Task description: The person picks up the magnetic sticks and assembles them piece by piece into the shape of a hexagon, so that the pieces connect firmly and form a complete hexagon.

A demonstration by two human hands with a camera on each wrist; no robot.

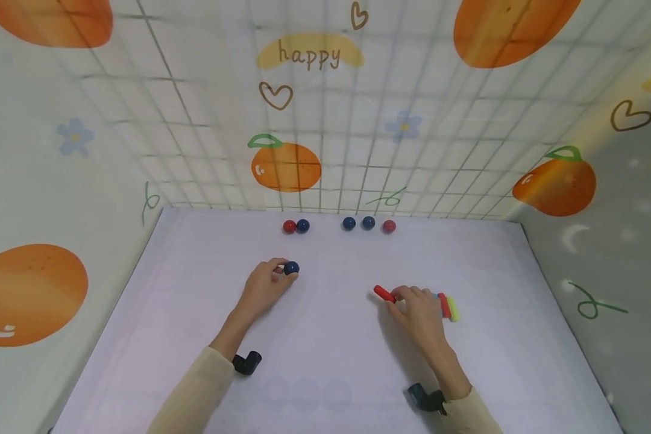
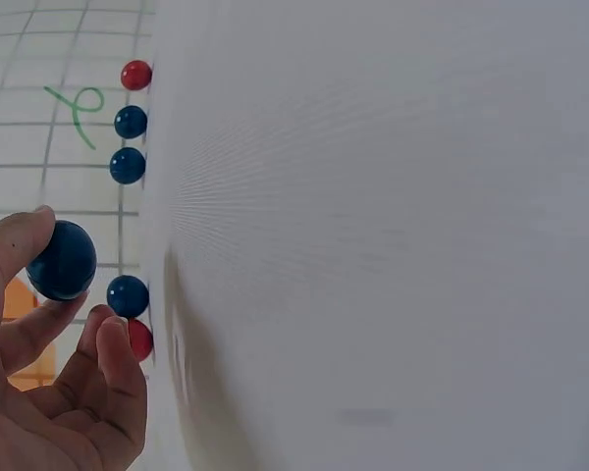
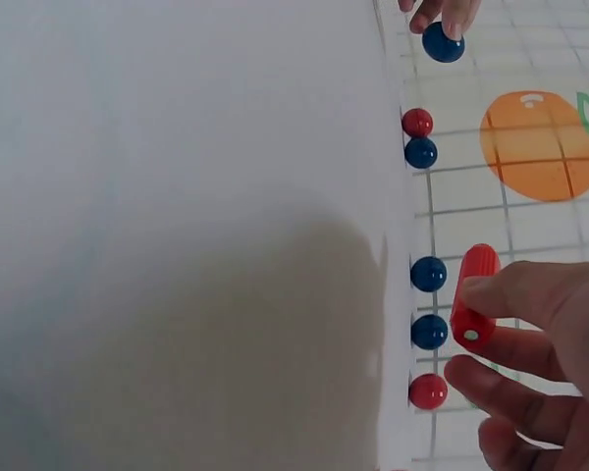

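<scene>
My left hand (image 1: 260, 290) pinches a glossy dark blue ball (image 1: 291, 268) between thumb and fingertips, left of the table's middle. In the left wrist view that blue ball (image 2: 62, 260) shows up close, with the other fingers loosely bent below it. On the right, my right hand (image 1: 422, 316) grips a short red ribbed stick (image 1: 384, 293) by one end. The right wrist view shows the thumb lying across the red stick (image 3: 476, 294), which has a pale spot on its end. Beside that hand lie a red stick (image 1: 444, 305) and a yellow-green stick (image 1: 453, 308), plus a partly hidden blue one.
Along the table's back edge sit a red ball (image 1: 289, 227) touching a blue ball (image 1: 302, 226), then two blue balls (image 1: 349, 223) and another red ball (image 1: 389, 226). Behind them stands a gridded, orange-printed curtain (image 1: 325, 120). The white tabletop (image 1: 325, 337) spreads between both arms.
</scene>
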